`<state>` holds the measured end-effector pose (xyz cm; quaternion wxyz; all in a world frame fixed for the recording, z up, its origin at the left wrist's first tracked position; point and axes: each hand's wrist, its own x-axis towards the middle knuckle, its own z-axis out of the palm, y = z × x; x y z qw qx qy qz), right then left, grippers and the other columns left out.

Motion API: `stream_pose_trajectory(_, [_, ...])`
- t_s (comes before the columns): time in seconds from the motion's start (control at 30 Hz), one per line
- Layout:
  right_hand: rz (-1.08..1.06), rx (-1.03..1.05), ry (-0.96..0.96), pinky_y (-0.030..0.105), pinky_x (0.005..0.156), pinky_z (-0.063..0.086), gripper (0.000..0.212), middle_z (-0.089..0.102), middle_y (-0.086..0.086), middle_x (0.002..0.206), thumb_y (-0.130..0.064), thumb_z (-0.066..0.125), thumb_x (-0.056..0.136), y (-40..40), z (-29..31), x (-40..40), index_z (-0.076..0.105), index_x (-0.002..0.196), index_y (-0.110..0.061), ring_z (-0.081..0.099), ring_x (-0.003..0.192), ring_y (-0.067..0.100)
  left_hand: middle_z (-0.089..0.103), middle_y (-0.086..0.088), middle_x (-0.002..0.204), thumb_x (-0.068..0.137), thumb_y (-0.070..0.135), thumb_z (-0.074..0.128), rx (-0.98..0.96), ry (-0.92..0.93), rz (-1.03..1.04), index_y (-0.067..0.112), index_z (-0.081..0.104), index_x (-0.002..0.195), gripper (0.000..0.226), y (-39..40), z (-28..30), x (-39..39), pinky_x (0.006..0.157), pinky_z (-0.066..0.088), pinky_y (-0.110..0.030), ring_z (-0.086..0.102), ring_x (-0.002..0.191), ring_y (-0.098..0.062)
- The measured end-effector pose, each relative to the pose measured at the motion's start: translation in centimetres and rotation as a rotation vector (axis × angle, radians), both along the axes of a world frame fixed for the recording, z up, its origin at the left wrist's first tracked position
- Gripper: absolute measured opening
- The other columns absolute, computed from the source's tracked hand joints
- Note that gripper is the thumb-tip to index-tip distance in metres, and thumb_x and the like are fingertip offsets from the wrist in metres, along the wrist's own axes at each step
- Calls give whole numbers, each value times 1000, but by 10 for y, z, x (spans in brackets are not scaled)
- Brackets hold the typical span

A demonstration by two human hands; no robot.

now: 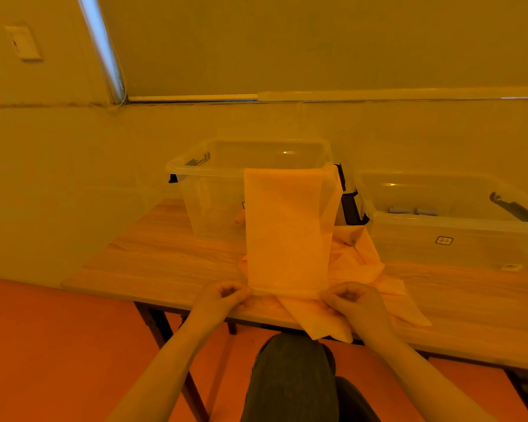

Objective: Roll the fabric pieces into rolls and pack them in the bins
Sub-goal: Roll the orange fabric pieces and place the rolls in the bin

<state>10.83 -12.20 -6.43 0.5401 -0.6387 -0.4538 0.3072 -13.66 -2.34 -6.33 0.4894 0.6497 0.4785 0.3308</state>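
A: Both hands, left [226, 295] and right [349, 296], have their fingers pinching the near end of the fabric strip [284, 233] at the bench's [165, 263] front edge

B: If one side rolls faster, it'll cone; that thin, soft cloth slips. The far end drapes over the clear bin [195, 166], so pulling could drag it; loose pieces [363, 269] lie beneath

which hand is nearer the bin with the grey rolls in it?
Right. The right hand pinches the fabric strip at the table's near edge, below and left of that bin. The left hand holds the strip's other corner, farther left.
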Motion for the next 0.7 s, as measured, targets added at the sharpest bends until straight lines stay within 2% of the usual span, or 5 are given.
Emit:
stream_pose_trajectory(0.2, [-34,-31,84,25,57,53,22,72,10,75,-11,76,75,2,0,1,59,89,-8,69,63,21,74,-6,78,83,22,70,-55,-52,66,12,72,83,11,2,1,4,76,54,-28,69,76,-19])
stream_pose_trajectory(0.33, [4,-2,75,21,56,53,17,70,15,76,-7,72,79,1,-2,1,57,87,-4,68,61,20,73,-8,76,81,18,72,-30,-53,69,10,68,83,9,1,1,5,70,54,-27,68,71,-19])
stream_pose_trajectory(0.43, [51,19,65,22,60,54,12,69,17,79,-6,69,82,0,-3,1,59,87,-2,68,67,23,71,-13,77,82,11,71,6,-82,45,7,56,87,16,-1,3,4,60,52,-19,67,64,-14])
stream_pose_trajectory(0.5, [75,16,44,22,63,55,8,68,16,82,-5,67,83,0,-4,2,62,89,-4,68,72,23,70,-12,79,84,9,68,32,-89,12,7,52,87,16,-2,3,2,60,51,-17,67,65,-13])
stream_pose_trajectory(0.7, [86,-16,10,16,65,53,11,71,6,86,-8,65,86,1,-4,0,69,91,-16,68,72,11,69,-6,87,90,12,60,71,-35,-50,15,65,97,9,-2,-1,0,67,52,-18,67,73,-8])
